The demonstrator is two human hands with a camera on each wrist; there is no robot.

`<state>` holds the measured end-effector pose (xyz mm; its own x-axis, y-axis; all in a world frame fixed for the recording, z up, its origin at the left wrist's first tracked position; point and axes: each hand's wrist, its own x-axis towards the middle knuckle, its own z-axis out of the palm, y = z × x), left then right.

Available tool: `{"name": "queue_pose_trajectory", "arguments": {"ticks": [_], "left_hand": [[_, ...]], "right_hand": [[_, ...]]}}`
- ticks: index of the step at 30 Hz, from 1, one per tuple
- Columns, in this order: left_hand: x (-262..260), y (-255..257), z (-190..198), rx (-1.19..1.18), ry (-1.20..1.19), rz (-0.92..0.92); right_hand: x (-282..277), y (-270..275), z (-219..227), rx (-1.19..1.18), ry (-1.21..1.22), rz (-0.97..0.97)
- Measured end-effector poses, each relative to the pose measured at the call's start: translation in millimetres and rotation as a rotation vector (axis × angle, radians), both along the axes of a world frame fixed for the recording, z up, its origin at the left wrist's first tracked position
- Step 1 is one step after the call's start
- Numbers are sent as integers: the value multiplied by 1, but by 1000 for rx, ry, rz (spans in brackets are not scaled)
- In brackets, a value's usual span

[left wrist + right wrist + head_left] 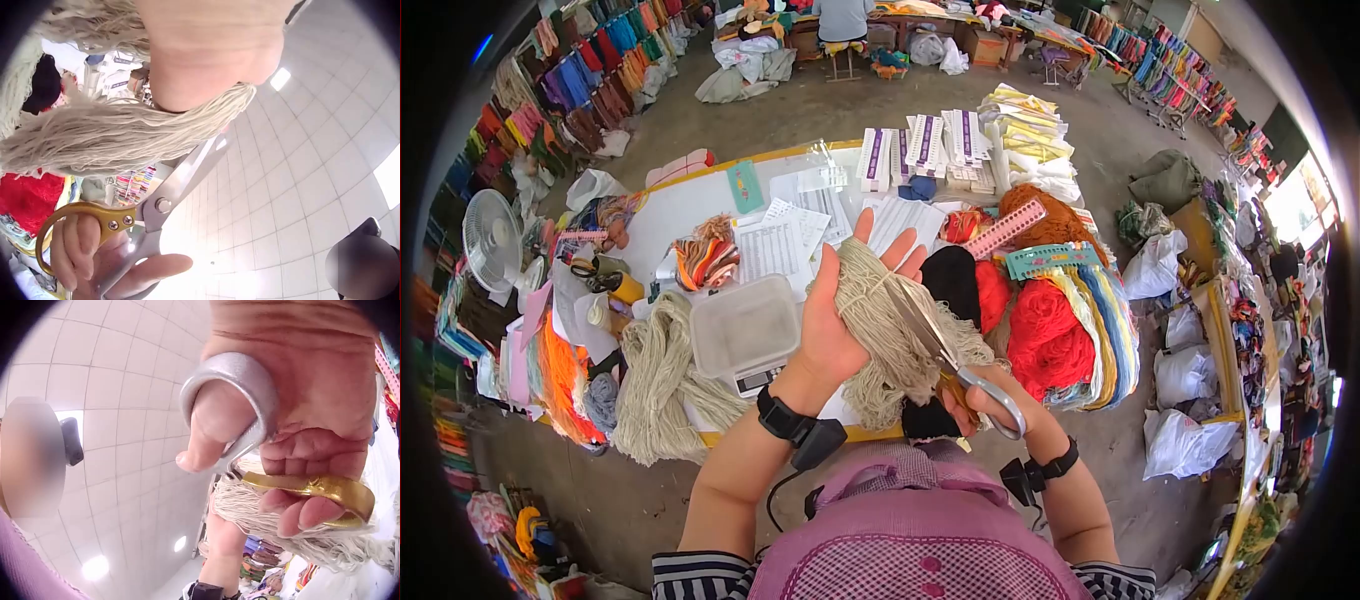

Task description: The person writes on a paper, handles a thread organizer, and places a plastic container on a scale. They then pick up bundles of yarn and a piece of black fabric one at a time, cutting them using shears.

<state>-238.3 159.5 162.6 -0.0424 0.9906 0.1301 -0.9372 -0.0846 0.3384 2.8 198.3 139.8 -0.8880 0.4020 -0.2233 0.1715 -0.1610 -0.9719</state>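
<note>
A bundle of pale beige yarn (880, 320) lies across my left hand (835, 325), whose fingers and thumb point up and spread around it in the head view. Scissors (178, 181) with one gold and one silver handle are gripped by my right hand (300, 400), the thumb through the silver loop and fingers through the gold one (359, 497). Their handles stand apart, and in the head view the blades (925, 325) lie over the yarn. Strands hang toward the right hand (990, 400). Whether any strands are between the blades, I cannot tell.
Left of the hands on the table are a clear plastic box (745, 325) and a second beige skein (662, 380). Red yarn (1050, 340), black yarn (953, 285) and a green holed card (1052, 260) lie to the right. Papers (770, 250) and a fan (492, 235) are farther off.
</note>
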Motion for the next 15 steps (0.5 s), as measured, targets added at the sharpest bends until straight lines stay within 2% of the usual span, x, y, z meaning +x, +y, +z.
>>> {"name": "queue_pose_trajectory", "arguments": {"ticks": [10,13,15], "left_hand": [[6,-4,-7,-34,-60,-58],[7,-7,-7,-53,-55,-85],[6,-8,-6,-66,-16,-88]], "right_hand": [[0,0,5,11,7,2],[-1,2,8,41,-68,-34],[-1,4,9,79,-67,-160]]}}
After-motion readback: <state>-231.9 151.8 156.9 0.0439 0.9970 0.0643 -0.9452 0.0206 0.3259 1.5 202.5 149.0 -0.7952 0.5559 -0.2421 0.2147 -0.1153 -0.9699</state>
